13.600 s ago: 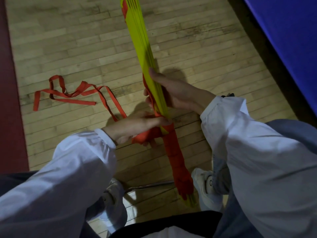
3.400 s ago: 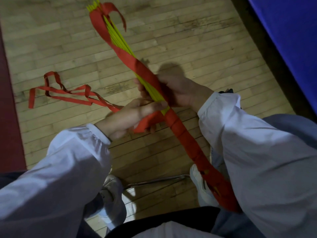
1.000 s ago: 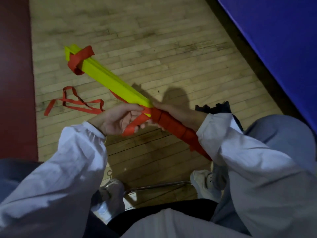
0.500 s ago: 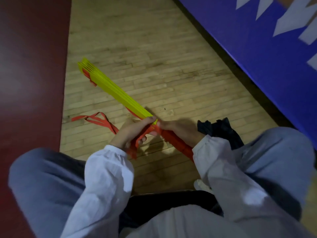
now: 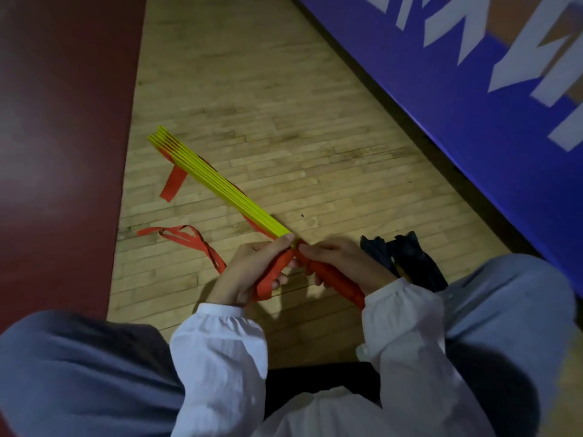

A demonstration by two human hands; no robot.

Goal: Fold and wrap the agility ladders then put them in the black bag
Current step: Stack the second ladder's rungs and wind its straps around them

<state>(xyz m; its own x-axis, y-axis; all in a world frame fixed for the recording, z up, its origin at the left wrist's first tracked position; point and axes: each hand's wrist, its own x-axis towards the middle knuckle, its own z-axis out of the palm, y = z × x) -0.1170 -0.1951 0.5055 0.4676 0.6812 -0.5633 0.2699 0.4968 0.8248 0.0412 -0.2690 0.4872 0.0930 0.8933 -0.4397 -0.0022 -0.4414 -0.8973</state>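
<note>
A stack of yellow ladder rungs [image 5: 214, 181] slants from upper left down to my hands. Its near end is bound in red strap wrapping [image 5: 340, 283]. My right hand [image 5: 344, 263] grips that wrapped end from above. My left hand [image 5: 252, 272] holds the red strap [image 5: 271, 275], which runs across its palm up to the bundle. The loose strap tail [image 5: 186, 242] trails on the floor to the left. A short red end [image 5: 173, 183] hangs from the far part of the rungs. The black bag [image 5: 407, 263] lies crumpled on the floor just right of my right hand.
I sit over a wooden floor [image 5: 284, 105] with my grey-trousered knees [image 5: 511, 310] at both sides. A dark red floor area [image 5: 63, 121] borders the left. A blue padded wall with white lettering [image 5: 473, 89] runs along the right.
The view has swung up and right, showing more of the blue wall. The bundle's far end has dropped lower toward the floor. The strap has shifted further across my left palm.
</note>
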